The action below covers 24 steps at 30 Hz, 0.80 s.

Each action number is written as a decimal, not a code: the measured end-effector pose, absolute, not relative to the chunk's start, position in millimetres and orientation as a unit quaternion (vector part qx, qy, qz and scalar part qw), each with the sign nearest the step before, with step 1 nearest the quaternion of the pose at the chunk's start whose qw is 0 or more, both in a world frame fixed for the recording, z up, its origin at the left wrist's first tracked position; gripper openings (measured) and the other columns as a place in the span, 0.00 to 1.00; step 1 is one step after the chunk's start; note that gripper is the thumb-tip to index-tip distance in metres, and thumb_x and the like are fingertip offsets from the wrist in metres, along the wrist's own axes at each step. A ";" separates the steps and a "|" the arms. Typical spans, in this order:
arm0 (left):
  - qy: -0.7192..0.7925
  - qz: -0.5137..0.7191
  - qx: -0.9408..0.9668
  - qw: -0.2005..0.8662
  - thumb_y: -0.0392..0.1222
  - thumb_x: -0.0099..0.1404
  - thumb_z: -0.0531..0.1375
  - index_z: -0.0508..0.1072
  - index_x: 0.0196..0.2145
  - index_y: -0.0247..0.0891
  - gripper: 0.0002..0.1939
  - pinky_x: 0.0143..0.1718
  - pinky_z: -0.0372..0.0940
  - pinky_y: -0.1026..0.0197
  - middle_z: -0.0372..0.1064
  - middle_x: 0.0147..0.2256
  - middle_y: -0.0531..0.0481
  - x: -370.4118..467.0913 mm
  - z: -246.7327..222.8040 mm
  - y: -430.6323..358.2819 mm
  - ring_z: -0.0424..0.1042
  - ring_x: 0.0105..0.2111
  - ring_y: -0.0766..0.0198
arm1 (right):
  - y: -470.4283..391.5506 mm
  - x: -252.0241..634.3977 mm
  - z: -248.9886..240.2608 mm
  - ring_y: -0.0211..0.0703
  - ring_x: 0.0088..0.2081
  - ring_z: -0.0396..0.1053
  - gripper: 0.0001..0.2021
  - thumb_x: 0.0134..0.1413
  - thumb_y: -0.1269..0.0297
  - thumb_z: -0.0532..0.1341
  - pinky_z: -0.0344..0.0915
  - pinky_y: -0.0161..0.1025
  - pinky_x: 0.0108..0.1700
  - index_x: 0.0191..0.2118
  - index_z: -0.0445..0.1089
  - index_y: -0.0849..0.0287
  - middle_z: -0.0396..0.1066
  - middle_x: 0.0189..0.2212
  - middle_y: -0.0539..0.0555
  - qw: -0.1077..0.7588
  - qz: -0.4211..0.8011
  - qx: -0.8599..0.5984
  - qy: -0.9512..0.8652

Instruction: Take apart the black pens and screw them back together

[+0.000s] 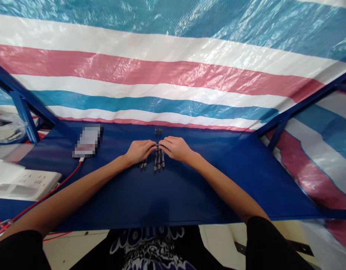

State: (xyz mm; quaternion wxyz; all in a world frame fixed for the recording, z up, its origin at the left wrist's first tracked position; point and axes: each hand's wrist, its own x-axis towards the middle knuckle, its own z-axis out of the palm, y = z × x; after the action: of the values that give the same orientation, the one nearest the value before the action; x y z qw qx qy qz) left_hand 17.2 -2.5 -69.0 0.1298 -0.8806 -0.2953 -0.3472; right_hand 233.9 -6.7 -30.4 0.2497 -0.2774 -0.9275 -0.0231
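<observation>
My left hand (140,150) and my right hand (176,147) meet at the middle of the blue shelf, fingertips nearly touching. Both are closed in a pinch around a small dark thing (157,145), mostly hidden by the fingers. Just below the fingertips lies a row of several slim dark pens (158,161), side by side, pointing toward me. Two more pens (143,165) lie partly under my left hand. Beyond the fingers, two short dark cylindrical pieces (158,131) sit next to each other.
A phone-like device (88,140), blurred out, lies at left on the blue shelf (128,202) with a red cable (67,174) plugged in. A white power strip (35,183) sits at far left. Striped sheeting (173,71) walls the back; blue metal struts (297,105) frame the sides.
</observation>
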 end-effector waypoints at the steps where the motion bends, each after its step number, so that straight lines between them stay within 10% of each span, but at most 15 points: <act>1: -0.296 -0.343 -0.882 0.125 0.45 0.72 0.50 0.73 0.38 0.36 0.15 0.29 0.62 0.67 0.74 0.29 0.49 17.0 -70.4 -1.9 0.72 0.27 0.67 | -6.8 233.4 -31.6 0.44 0.34 0.66 0.15 0.67 0.61 0.48 0.61 0.39 0.39 0.38 0.70 0.60 0.70 0.31 0.57 0.244 -0.024 -0.278 -0.929; 24: -0.242 -0.387 -0.866 0.204 0.40 0.67 0.55 0.72 0.37 0.40 0.06 0.23 0.58 0.66 0.68 0.22 0.55 12.1 -73.1 -9.4 0.65 0.20 0.71 | -14.0 221.6 -30.8 0.38 0.27 0.64 0.10 0.60 0.70 0.57 0.54 0.34 0.32 0.26 0.67 0.60 0.69 0.25 0.52 0.279 0.131 -0.335 -0.890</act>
State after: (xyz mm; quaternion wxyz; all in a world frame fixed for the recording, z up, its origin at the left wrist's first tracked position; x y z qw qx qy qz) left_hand 12.1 -9.4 -73.1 0.2040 -0.8660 -0.2419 -0.3871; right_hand 221.6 -14.0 -30.8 0.2790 -0.3349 -0.8905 0.1308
